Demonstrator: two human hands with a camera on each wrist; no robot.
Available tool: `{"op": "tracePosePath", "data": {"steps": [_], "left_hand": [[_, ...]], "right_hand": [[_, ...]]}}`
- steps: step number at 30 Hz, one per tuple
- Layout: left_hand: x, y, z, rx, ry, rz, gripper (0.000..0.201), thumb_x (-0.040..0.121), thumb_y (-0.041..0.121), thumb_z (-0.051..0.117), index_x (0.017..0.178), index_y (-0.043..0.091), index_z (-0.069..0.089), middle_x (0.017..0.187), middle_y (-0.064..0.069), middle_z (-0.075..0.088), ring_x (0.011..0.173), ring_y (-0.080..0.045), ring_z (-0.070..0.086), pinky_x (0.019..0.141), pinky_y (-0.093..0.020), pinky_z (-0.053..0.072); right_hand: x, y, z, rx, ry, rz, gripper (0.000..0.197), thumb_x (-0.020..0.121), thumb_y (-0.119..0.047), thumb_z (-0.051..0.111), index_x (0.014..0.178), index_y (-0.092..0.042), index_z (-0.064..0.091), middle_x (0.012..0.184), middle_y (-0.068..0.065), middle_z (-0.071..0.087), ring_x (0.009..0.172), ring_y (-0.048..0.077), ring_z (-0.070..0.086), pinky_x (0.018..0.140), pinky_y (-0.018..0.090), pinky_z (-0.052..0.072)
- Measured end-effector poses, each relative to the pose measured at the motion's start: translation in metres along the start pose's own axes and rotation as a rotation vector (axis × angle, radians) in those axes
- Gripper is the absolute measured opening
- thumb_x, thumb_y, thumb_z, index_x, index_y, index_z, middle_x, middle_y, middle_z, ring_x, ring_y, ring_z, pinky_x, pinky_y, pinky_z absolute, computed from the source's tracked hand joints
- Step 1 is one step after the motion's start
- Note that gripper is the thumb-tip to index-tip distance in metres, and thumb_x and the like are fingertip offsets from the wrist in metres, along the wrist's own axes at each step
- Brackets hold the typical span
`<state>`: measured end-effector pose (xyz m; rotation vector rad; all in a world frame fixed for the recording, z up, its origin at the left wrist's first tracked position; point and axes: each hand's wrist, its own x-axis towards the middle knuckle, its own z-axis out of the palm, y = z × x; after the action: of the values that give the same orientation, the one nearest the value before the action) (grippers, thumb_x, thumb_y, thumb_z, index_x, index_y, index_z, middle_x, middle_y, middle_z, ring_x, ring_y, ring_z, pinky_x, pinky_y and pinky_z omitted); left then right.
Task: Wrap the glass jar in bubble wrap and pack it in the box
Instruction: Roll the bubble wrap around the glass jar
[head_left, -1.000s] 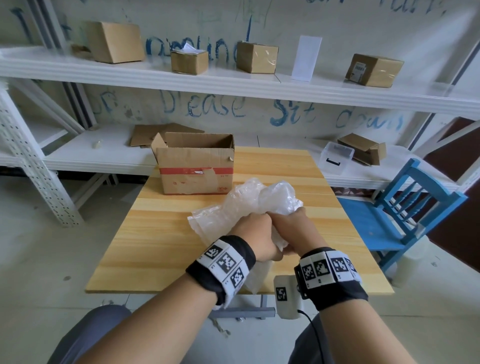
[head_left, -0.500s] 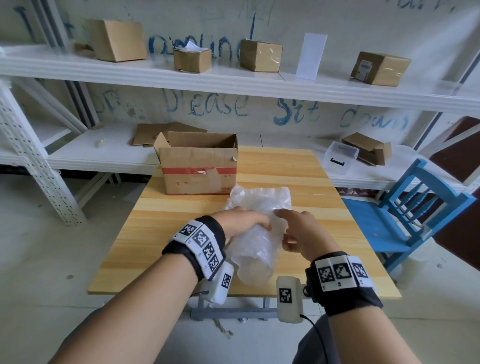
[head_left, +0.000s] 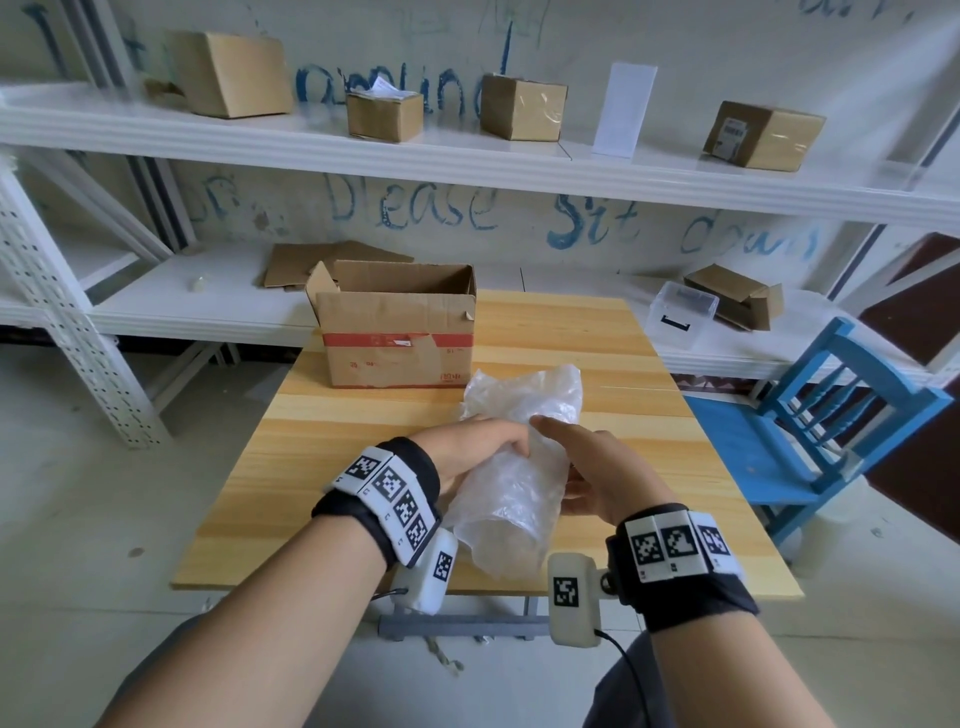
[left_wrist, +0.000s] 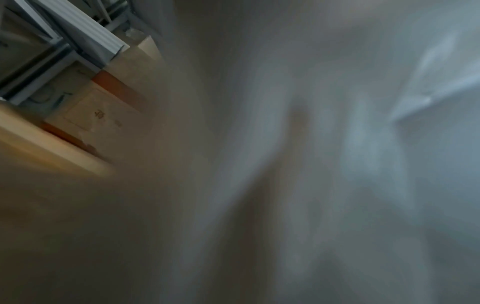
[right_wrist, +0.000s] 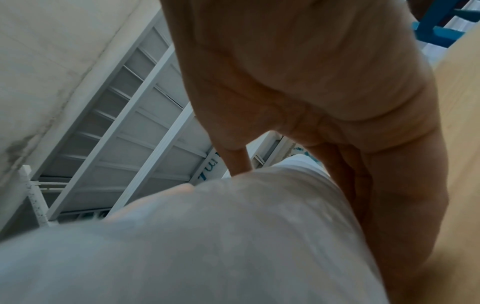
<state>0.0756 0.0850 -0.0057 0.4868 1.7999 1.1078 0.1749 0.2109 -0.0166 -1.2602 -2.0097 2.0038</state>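
Observation:
The glass jar is hidden inside a clear bubble wrap bundle (head_left: 511, 483), which points away from me over the near part of the wooden table (head_left: 571, 332). My left hand (head_left: 478, 447) grips the bundle from the left, fingers curled over its top. My right hand (head_left: 582, 467) holds its right side, index finger on top and thumb on the near side. In the right wrist view the thumb and fingers span the wrap (right_wrist: 233, 236). The left wrist view is blurred, showing mostly wrap (left_wrist: 337, 144). The open cardboard box (head_left: 395, 332) stands at the table's far left, beyond both hands.
A blue chair (head_left: 831, 426) stands to the right of the table. White shelves (head_left: 467, 156) behind it carry several cardboard boxes, and a clear plastic container (head_left: 683, 312) sits on the lower one. Bare tabletop lies right of the box.
The crumpled wrap is now a tighter roll lying lengthwise between my hands. My left hand shifted to the bundle's left side, and my right hand closed in on its right side.

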Motion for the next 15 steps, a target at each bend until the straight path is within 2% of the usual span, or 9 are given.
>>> {"op": "tracePosePath", "data": {"steps": [3, 6, 8, 9, 12, 13, 15], "left_hand": [[0.003, -0.001, 0.002, -0.034, -0.008, -0.029, 0.056, 0.074, 0.047, 0.074, 0.116, 0.011, 0.072, 0.109, -0.014, 0.078, 0.102, -0.030, 0.073, 0.101, -0.043, 0.054], [0.009, -0.006, 0.002, -0.062, 0.056, -0.023, 0.075, 0.062, 0.060, 0.086, 0.116, 0.011, 0.069, 0.104, -0.010, 0.080, 0.099, -0.028, 0.076, 0.098, -0.043, 0.057], [0.012, -0.009, 0.001, -0.067, 0.095, -0.018, 0.092, 0.052, 0.064, 0.090, 0.121, 0.008, 0.065, 0.103, -0.010, 0.080, 0.096, -0.028, 0.077, 0.095, -0.044, 0.059], [0.011, -0.010, 0.001, -0.094, 0.097, -0.010, 0.090, 0.053, 0.058, 0.091, 0.123, 0.007, 0.065, 0.103, -0.011, 0.080, 0.096, -0.029, 0.077, 0.095, -0.046, 0.059], [0.005, -0.006, 0.002, -0.177, 0.122, 0.023, 0.055, 0.072, 0.028, 0.089, 0.118, 0.007, 0.068, 0.102, -0.013, 0.080, 0.097, -0.032, 0.076, 0.095, -0.050, 0.058], [0.003, -0.004, 0.003, -0.198, 0.142, 0.033, 0.051, 0.073, 0.023, 0.088, 0.117, 0.008, 0.066, 0.104, -0.013, 0.079, 0.097, -0.032, 0.076, 0.094, -0.050, 0.059], [0.002, -0.002, 0.005, -0.224, 0.175, 0.061, 0.069, 0.064, 0.022, 0.091, 0.123, 0.012, 0.056, 0.109, -0.012, 0.076, 0.097, -0.031, 0.075, 0.091, -0.050, 0.060]], "right_hand": [[-0.003, -0.002, 0.001, 0.004, -0.007, 0.025, 0.050, 0.087, -0.047, 0.073, 0.112, -0.004, 0.068, 0.101, 0.015, 0.077, 0.085, 0.030, 0.075, 0.065, 0.037, 0.061], [-0.006, -0.004, 0.001, 0.016, -0.021, 0.040, 0.052, 0.086, -0.049, 0.073, 0.110, -0.003, 0.069, 0.098, 0.015, 0.077, 0.083, 0.029, 0.074, 0.068, 0.038, 0.061], [-0.006, -0.003, 0.001, -0.014, -0.033, 0.018, 0.054, 0.091, -0.054, 0.065, 0.109, -0.003, 0.070, 0.097, 0.014, 0.078, 0.083, 0.029, 0.075, 0.068, 0.038, 0.061], [-0.007, -0.003, 0.001, -0.031, -0.040, 0.001, 0.055, 0.095, -0.055, 0.059, 0.112, -0.003, 0.069, 0.098, 0.015, 0.078, 0.085, 0.029, 0.075, 0.067, 0.037, 0.061], [-0.006, -0.002, 0.004, -0.031, -0.068, -0.050, 0.054, 0.102, -0.052, 0.046, 0.122, -0.005, 0.064, 0.107, 0.016, 0.076, 0.092, 0.032, 0.075, 0.063, 0.037, 0.060], [-0.006, -0.003, 0.004, -0.025, -0.073, -0.064, 0.053, 0.103, -0.050, 0.045, 0.124, -0.005, 0.063, 0.108, 0.017, 0.076, 0.092, 0.032, 0.075, 0.063, 0.038, 0.060], [-0.009, -0.007, 0.004, -0.015, -0.084, -0.094, 0.052, 0.105, -0.046, 0.042, 0.123, -0.002, 0.063, 0.106, 0.019, 0.075, 0.088, 0.032, 0.073, 0.065, 0.039, 0.059]]}}
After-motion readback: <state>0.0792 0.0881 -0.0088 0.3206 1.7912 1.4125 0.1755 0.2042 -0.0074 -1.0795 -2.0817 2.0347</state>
